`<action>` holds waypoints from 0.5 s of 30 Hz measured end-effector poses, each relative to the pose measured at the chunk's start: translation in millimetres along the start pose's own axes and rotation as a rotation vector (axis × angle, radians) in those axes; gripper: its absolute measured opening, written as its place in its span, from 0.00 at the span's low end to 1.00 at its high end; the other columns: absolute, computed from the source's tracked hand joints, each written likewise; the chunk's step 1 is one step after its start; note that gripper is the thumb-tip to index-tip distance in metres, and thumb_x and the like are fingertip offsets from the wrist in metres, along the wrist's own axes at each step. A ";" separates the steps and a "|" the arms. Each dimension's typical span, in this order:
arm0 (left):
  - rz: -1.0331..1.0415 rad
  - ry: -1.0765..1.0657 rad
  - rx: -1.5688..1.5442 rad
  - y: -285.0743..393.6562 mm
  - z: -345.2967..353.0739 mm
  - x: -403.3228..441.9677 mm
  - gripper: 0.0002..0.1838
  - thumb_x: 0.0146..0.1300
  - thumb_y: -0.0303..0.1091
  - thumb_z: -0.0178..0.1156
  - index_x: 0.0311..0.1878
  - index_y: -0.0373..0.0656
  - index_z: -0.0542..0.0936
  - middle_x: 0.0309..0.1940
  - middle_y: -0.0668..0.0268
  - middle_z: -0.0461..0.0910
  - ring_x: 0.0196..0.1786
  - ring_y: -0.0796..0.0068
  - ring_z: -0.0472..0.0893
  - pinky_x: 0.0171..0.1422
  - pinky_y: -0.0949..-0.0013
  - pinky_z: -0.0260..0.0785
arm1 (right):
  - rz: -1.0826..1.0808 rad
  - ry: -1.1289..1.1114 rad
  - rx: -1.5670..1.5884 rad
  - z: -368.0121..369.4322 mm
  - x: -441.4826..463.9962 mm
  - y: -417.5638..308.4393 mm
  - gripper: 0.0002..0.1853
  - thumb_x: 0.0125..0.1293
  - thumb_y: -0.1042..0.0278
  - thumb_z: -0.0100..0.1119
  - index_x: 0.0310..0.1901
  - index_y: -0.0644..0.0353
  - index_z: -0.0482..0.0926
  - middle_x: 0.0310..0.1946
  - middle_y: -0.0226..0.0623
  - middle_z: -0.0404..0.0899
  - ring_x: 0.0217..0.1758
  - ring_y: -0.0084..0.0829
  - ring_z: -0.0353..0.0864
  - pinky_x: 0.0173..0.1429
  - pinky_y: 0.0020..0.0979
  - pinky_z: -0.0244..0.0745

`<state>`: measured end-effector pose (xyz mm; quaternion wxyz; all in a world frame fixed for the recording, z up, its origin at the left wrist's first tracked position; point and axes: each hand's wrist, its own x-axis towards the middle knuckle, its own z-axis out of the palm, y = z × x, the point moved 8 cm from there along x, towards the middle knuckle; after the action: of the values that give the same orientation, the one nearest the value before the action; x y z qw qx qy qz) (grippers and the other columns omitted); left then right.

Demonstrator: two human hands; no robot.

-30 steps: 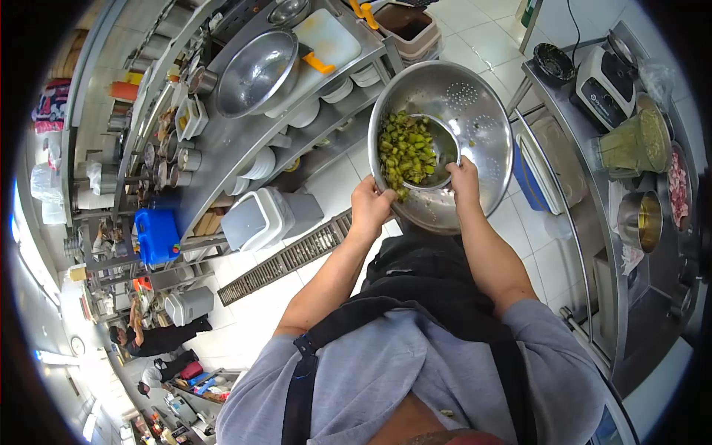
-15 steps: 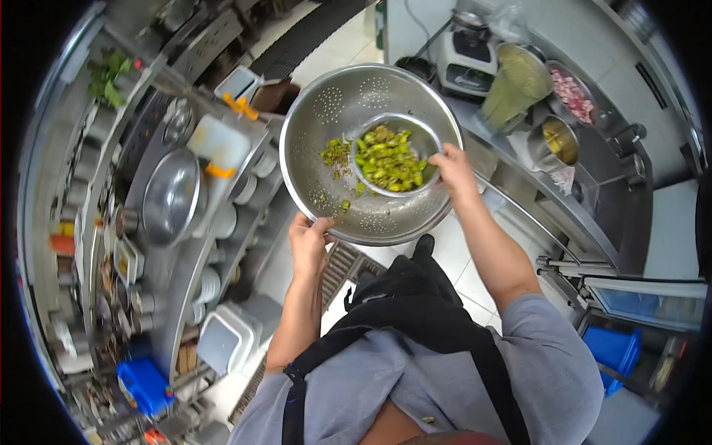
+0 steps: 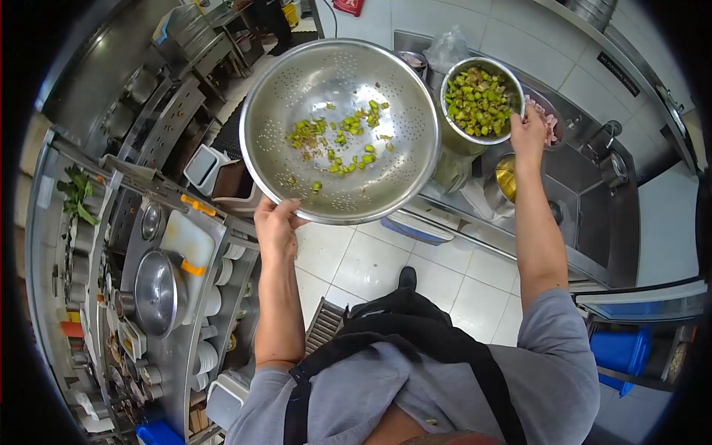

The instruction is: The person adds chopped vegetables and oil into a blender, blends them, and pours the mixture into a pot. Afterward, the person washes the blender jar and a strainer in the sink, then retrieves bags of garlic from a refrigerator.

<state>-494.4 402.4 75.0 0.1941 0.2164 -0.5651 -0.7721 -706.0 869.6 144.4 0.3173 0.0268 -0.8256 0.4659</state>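
Note:
My left hand (image 3: 276,226) grips the near-left rim of a large steel colander (image 3: 341,200), thumb over the edge. Scattered chopped green pieces (image 3: 348,126) lie in its bottom. At the right, my right hand (image 3: 528,133) holds a round metal bowl (image 3: 447,96) by its near-right rim. Chopped green vegetable (image 3: 478,100) nearly fills that bowl. The bowl is held outside the colander, just right of its rim, above the counter. Beneath it, the blender jar (image 3: 454,167) is partly hidden.
On the right counter are a pot with yellow liquid (image 3: 506,178), a tray of pink meat pieces (image 3: 549,122) and a sink (image 3: 612,215). The left counter holds a steel bowl (image 3: 157,289), a white cutting board (image 3: 185,241) and orange-handled knives (image 3: 194,268). Another person's dark-clothed legs (image 3: 271,22) show at the top.
The bowl of green pieces has left the colander and moved right over the counter. The colander has shifted left, and the view has turned toward the right counter.

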 end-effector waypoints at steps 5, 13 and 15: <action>0.012 -0.006 -0.001 11.2 17.6 30.4 0.12 0.54 0.18 0.54 0.43 0.30 0.74 0.33 0.57 0.81 0.25 0.73 0.82 0.24 0.75 0.80 | -0.183 -0.043 -0.261 23.3 10.1 0.0 0.07 0.56 0.71 0.55 0.35 0.65 0.75 0.25 0.53 0.77 0.30 0.51 0.78 0.37 0.46 0.71; 0.003 0.013 0.037 24.8 29.3 62.4 0.10 0.53 0.19 0.56 0.41 0.34 0.73 0.29 0.61 0.80 0.20 0.76 0.78 0.21 0.76 0.77 | -0.408 -0.106 -0.364 41.0 10.9 -14.8 0.07 0.55 0.72 0.56 0.35 0.64 0.72 0.32 0.53 0.78 0.35 0.56 0.78 0.40 0.50 0.72; 0.002 -0.023 0.026 25.5 25.0 71.1 0.11 0.53 0.19 0.55 0.41 0.33 0.73 0.30 0.60 0.80 0.21 0.75 0.79 0.22 0.76 0.78 | -0.425 -0.130 -0.407 46.2 6.3 -17.5 0.08 0.55 0.72 0.57 0.36 0.63 0.72 0.33 0.53 0.78 0.35 0.55 0.78 0.39 0.50 0.73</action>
<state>-565.9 376.1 98.0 0.1857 0.2091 -0.5774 -0.7671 -728.2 825.1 144.1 0.3529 0.1648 -0.8965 0.2112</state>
